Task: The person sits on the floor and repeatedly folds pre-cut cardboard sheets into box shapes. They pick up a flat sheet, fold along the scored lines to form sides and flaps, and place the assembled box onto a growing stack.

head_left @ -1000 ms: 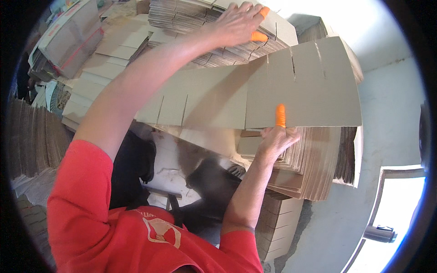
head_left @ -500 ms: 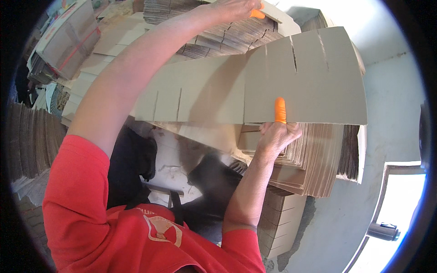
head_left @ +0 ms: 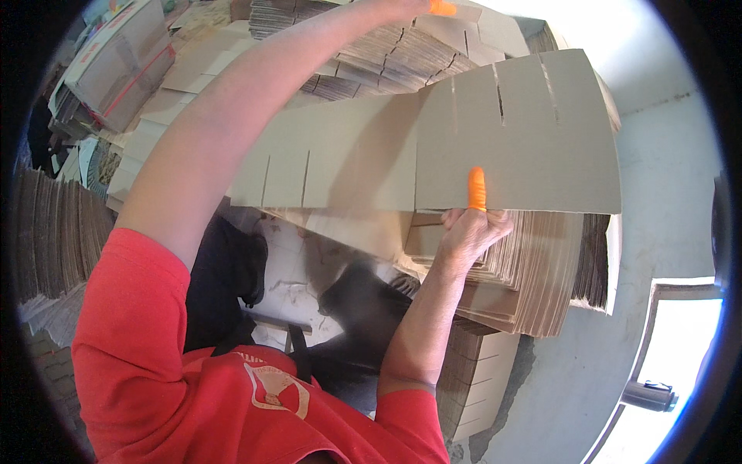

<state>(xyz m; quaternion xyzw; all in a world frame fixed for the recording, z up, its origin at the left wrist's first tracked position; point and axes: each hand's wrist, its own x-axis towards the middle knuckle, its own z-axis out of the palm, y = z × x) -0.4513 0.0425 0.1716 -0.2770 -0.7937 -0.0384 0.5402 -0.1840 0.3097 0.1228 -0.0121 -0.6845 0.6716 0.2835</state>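
A wide, slotted cardboard sheet [head_left: 518, 139] lies spread in front of me, creased across its middle. My right hand [head_left: 475, 234] grips its near edge, the thumb in an orange finger cover resting on top and the other fingers curled beneath. At the upper edge, my left hand [head_left: 398, 9] reaches over to a stack of slotted cardboard [head_left: 386, 54] on the far side. One orange-covered digit presses on a pale cardboard sheet [head_left: 456, 31] there, apparently pinching it; the rest of that hand is cut off or hidden.
More cardboard [head_left: 541, 271] is piled under the sheet at right, above a slotted stack [head_left: 479, 379]. Upright cardboard [head_left: 58, 232] stands far left, with a strapped bundle [head_left: 120, 66] behind it. A pale wall [head_left: 657, 193] runs along the right.
My left hand has moved slightly up and farther out of view, and the pale sheet beside it has shifted, showing a slot. My right hand and the wide sheet stay nearly still.
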